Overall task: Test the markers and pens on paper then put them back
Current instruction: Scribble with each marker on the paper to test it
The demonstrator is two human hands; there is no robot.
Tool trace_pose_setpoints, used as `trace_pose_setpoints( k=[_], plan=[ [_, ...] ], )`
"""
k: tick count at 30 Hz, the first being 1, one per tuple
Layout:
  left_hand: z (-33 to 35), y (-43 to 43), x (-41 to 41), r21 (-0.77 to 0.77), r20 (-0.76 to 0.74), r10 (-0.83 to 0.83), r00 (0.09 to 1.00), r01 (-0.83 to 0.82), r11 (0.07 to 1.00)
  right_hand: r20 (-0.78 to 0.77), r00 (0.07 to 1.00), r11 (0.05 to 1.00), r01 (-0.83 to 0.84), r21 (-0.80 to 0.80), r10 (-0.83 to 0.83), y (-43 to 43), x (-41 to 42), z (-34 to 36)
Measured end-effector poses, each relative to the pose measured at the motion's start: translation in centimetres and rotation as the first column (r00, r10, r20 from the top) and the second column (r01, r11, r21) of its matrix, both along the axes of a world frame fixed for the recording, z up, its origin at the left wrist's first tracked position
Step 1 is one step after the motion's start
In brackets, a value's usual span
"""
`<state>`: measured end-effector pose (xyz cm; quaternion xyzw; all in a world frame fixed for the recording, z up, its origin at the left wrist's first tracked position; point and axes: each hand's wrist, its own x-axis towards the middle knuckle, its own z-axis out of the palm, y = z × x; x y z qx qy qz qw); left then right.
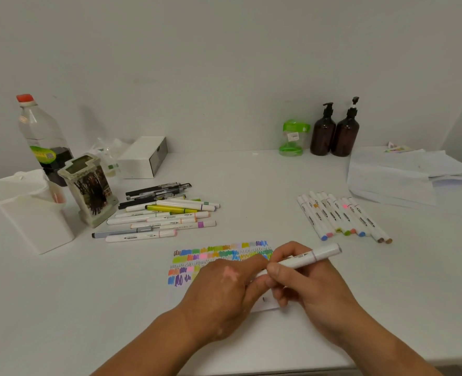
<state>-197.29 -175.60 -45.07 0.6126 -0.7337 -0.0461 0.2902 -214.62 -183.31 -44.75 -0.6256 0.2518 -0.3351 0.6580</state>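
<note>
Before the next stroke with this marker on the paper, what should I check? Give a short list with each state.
1. Right hand grips the marker: ok.
2. Left hand holds its near end: ok.
3. That end uncapped: cannot tell, hidden.
4. Paper lies flat on the table: ok.
5. Bare space below the colour rows: ok.

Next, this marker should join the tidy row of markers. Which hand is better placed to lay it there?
Probably right. The right hand grips the marker by its barrel, and the row of markers lies on that side. The left hand pinches only its near end and would cross over.
</note>
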Motion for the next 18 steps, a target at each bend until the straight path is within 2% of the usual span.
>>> trace_pose_setpoints(
  k=[6, 9, 13, 18],
  plan=[
    [-0.8, -2.1, 1.4, 0.099, 0.089, 0.204, 0.975, -0.213, 0.972, 0.02, 0.968, 0.968, 0.249, 0.022, -0.249, -3.5, -0.6, 1.2],
    [-1.4, -3.7, 1.5, 0.137, 0.179, 0.226, 0.958, -0.252, 0.958, -0.142, 0.967, 0.978, 0.207, -0.036, -0.21, -5.2, -0.4, 1.2],
    [-3.0, -4.4, 1.5, 0.191, 0.205, 0.214, 0.955, -0.254, 0.948, -0.334, 0.921, 0.974, 0.153, -0.165, -0.201, -5.8, 0.2, -0.3],
    [-4.1, -4.6, 1.8, 0.175, 0.194, 0.225, 0.955, -0.259, 0.95, -0.391, 0.883, 0.949, 0.159, -0.273, -0.261, -5.8, 0.6, -1.6]
  ],
)
